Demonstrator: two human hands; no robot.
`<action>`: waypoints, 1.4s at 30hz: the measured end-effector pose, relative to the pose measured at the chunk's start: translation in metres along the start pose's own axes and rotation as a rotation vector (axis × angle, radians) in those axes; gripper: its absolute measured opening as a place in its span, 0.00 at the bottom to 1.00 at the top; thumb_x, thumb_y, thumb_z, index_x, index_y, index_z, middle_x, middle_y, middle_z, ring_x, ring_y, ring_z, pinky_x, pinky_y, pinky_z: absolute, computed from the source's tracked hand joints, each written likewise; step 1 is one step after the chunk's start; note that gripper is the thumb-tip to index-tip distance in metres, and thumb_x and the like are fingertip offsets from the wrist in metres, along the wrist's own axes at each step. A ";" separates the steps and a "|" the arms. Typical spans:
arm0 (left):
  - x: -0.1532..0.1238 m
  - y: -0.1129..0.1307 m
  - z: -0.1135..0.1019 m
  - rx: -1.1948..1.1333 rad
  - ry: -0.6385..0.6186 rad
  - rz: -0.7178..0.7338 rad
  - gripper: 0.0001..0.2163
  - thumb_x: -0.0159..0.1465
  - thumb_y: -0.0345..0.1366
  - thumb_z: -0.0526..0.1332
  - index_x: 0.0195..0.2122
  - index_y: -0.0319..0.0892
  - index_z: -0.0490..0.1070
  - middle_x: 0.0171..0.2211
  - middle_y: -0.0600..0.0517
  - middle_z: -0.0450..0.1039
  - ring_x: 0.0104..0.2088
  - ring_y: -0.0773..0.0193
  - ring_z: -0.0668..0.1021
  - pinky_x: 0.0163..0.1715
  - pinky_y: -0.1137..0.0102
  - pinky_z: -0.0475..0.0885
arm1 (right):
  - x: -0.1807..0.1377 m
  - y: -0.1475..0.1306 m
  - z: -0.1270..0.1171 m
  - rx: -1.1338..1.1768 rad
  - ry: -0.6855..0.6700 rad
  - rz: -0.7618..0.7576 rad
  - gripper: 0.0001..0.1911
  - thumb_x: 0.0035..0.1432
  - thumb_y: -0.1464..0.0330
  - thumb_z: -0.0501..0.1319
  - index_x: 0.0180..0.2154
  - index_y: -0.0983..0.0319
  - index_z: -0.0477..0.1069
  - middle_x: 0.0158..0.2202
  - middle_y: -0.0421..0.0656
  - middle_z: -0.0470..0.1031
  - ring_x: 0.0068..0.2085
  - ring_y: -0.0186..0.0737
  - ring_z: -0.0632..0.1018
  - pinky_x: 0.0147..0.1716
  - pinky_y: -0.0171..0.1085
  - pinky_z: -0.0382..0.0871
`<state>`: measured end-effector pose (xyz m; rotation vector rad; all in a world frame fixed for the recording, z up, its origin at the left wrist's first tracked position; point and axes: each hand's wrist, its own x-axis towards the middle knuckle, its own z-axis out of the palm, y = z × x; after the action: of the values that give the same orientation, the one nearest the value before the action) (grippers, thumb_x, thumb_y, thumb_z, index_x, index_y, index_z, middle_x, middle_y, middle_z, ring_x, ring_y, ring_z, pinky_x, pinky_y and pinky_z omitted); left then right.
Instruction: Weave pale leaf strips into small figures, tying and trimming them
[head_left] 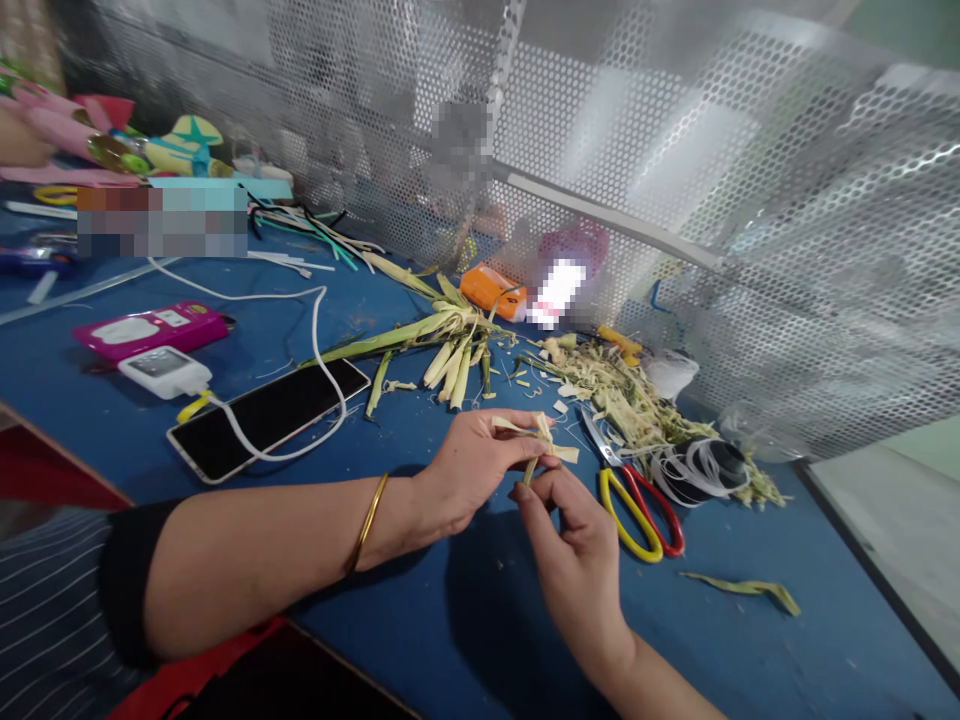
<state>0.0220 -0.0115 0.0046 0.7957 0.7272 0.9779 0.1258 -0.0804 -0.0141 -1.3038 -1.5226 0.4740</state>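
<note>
My left hand (476,462) pinches a small folded piece of pale leaf strips (546,440), its ends sticking out to both sides. From below, my right hand (574,535) grips a narrow end of the same leaf strip between thumb and forefinger. Just right of my hands lie scissors (630,490) with one yellow and one red handle, blades pointing away from me. Beside them a black spool (701,470) is loosely wound with white thread. A bundle of green and pale leaf stalks (450,335) rests beyond my left hand.
A heap of leaf scraps (615,390) lies behind the scissors, and a loose leaf strip (750,588) at the right. To the left are a phone (262,420), a white cable (330,350), a magenta power strip (154,330) and an orange packet (493,290). A perforated metal panel (637,150) stands behind.
</note>
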 end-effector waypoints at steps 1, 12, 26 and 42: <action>0.001 0.000 0.000 0.003 -0.003 -0.001 0.09 0.51 0.25 0.67 0.35 0.36 0.76 0.26 0.52 0.77 0.28 0.67 0.78 0.35 0.71 0.71 | -0.001 0.000 0.001 -0.005 -0.003 -0.006 0.16 0.60 0.70 0.58 0.21 0.60 0.59 0.22 0.36 0.60 0.26 0.34 0.63 0.27 0.34 0.56; 0.008 0.015 -0.004 0.138 -0.057 -0.036 0.05 0.53 0.29 0.67 0.32 0.37 0.77 0.26 0.51 0.77 0.29 0.66 0.78 0.31 0.71 0.70 | 0.025 0.014 -0.025 0.106 -0.001 0.327 0.19 0.61 0.53 0.56 0.28 0.61 0.71 0.23 0.39 0.68 0.28 0.37 0.69 0.29 0.36 0.60; 0.009 0.012 -0.009 0.438 -0.291 0.023 0.07 0.58 0.38 0.62 0.30 0.38 0.72 0.18 0.57 0.67 0.19 0.71 0.69 0.21 0.74 0.62 | 0.027 0.013 -0.029 0.001 -0.093 0.225 0.16 0.60 0.60 0.57 0.22 0.60 0.67 0.21 0.37 0.66 0.26 0.35 0.68 0.28 0.35 0.59; 0.004 0.013 -0.008 0.506 -0.352 -0.169 0.11 0.54 0.41 0.67 0.25 0.38 0.71 0.18 0.56 0.68 0.19 0.70 0.71 0.22 0.73 0.66 | 0.032 0.019 -0.030 0.255 -0.028 0.344 0.09 0.52 0.62 0.66 0.31 0.61 0.77 0.29 0.41 0.78 0.34 0.41 0.75 0.37 0.39 0.66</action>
<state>0.0113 -0.0017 0.0111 1.2867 0.7258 0.4802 0.1643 -0.0550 -0.0036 -1.3620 -1.2151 0.8795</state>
